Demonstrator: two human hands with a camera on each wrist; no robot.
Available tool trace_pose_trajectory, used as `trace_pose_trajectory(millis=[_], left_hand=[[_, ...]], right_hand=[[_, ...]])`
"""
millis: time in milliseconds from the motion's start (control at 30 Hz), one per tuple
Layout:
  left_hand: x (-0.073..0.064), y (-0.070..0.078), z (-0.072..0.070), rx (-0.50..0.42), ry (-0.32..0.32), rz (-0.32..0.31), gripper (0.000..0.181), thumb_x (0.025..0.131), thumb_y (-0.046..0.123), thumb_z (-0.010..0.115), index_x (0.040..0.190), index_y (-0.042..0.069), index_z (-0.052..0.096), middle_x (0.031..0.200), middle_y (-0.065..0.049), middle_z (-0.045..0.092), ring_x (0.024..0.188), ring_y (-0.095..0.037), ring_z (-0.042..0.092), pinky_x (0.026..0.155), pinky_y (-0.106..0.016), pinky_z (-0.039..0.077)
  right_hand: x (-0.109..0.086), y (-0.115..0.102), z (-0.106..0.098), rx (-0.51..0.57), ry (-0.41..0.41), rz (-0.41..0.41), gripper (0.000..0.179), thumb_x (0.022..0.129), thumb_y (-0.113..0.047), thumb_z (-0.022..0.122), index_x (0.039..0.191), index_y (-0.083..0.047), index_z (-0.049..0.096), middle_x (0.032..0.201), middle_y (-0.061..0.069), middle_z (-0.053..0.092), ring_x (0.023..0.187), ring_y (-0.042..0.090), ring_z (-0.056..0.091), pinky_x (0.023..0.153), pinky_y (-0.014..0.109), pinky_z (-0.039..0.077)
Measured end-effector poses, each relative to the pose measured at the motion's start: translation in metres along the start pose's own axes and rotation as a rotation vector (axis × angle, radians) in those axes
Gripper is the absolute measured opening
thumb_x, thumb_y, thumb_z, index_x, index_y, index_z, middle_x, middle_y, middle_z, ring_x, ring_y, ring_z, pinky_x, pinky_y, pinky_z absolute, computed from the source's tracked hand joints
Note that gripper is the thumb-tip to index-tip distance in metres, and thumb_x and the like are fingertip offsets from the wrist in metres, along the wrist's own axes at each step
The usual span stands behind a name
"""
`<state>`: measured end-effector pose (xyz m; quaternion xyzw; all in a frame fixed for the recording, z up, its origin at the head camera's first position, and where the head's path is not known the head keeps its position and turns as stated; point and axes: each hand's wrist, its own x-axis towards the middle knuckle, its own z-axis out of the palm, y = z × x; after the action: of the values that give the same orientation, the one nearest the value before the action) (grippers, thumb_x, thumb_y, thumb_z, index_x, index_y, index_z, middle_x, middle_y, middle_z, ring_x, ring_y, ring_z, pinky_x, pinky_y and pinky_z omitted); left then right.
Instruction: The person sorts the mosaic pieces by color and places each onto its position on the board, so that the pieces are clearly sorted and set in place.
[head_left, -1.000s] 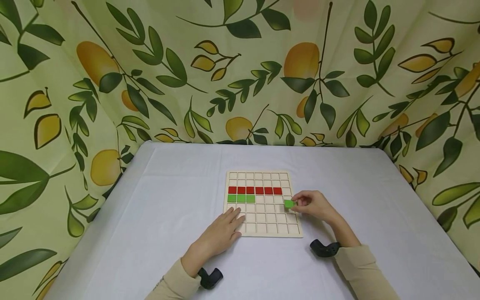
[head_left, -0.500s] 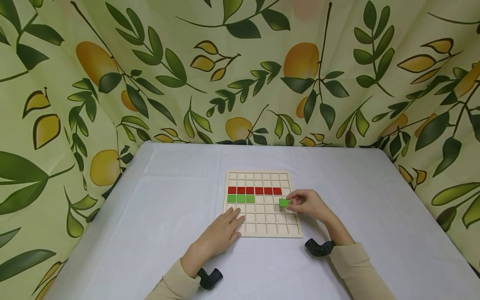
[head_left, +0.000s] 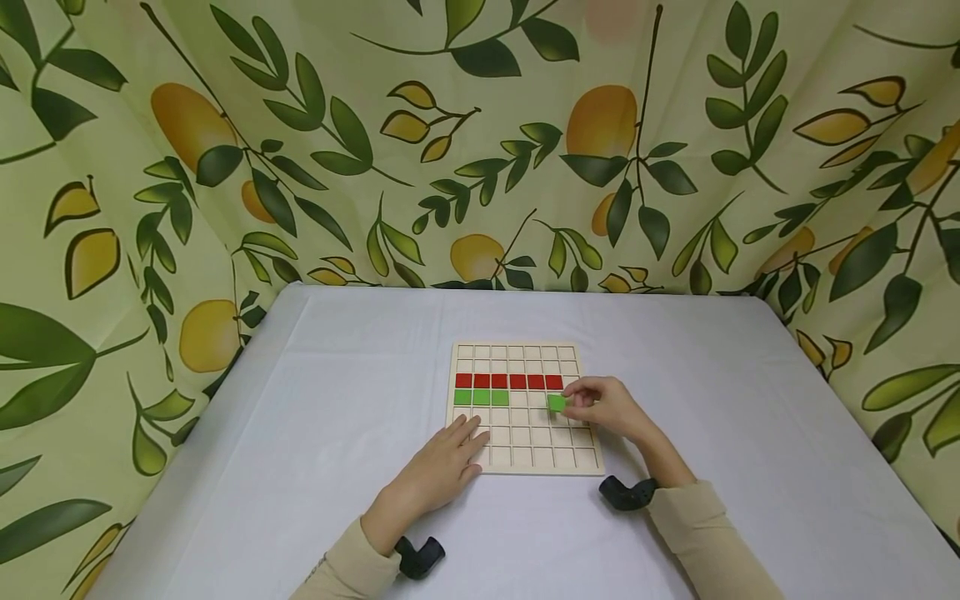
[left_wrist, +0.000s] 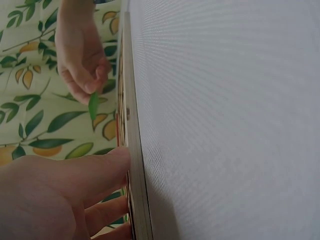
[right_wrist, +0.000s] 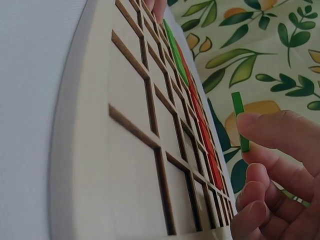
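Between thumb and fingers, my right hand (head_left: 609,406) pinches a green square tile (head_left: 556,403) over the right part of a wooden grid board (head_left: 522,457). In the right wrist view the thin green tile (right_wrist: 240,121) is seen edge-on, held apart from the board (right_wrist: 135,185). My left hand (head_left: 437,467) rests with spread fingers on the board's lower left corner. A row of several red tiles (head_left: 517,382) lies in the grid. Just below it, three green tiles (head_left: 482,397) fill the left end of the following row.
A white cloth (head_left: 315,400) covers the table under the board. Black devices (head_left: 422,557) are worn at both wrists. A curtain (head_left: 480,167) with leaf and fruit print hangs behind and at the sides.
My right hand has moved left over the board with the green tile, from its right edge inward. The left hand and the laid tiles have stayed in place.
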<state>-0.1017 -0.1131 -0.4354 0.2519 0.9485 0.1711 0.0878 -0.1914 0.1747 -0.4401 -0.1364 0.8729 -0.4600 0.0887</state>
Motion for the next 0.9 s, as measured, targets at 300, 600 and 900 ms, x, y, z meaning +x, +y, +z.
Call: trace_pose_trajectory(millis=[300,600,900], left_hand=[[0.001,0.0,0.001,0.001,0.005,-0.001,0.045,0.098,0.02,0.053,0.141,0.007,0.048,0.155,-0.015,0.038,0.145,-0.037,0.033,0.118,-0.051,0.034],[0.001,0.0,-0.001,-0.002,0.008,0.003,0.045,0.098,0.019,0.053,0.14,0.006,0.049,0.154,-0.016,0.039,0.145,-0.037,0.033,0.117,-0.052,0.034],[0.001,-0.001,0.0,0.014,-0.001,-0.003,0.046,0.098,0.021,0.052,0.142,0.008,0.047,0.155,-0.015,0.038,0.146,-0.036,0.033,0.117,-0.051,0.034]], right_hand=[[0.005,-0.002,0.007,-0.001,0.002,-0.003,0.027,0.077,-0.006,0.078,0.099,0.007,0.069,0.072,0.004,0.057,0.065,0.008,0.047,0.054,0.016,0.04],[0.01,-0.006,0.016,-0.004,0.022,0.031,0.025,0.076,-0.007,0.078,0.096,0.004,0.07,0.071,0.002,0.055,0.066,0.01,0.047,0.056,0.015,0.041],[0.014,-0.005,0.024,-0.019,0.015,-0.009,0.025,0.076,-0.008,0.079,0.096,0.004,0.071,0.07,0.003,0.058,0.062,0.008,0.047,0.054,0.015,0.041]])
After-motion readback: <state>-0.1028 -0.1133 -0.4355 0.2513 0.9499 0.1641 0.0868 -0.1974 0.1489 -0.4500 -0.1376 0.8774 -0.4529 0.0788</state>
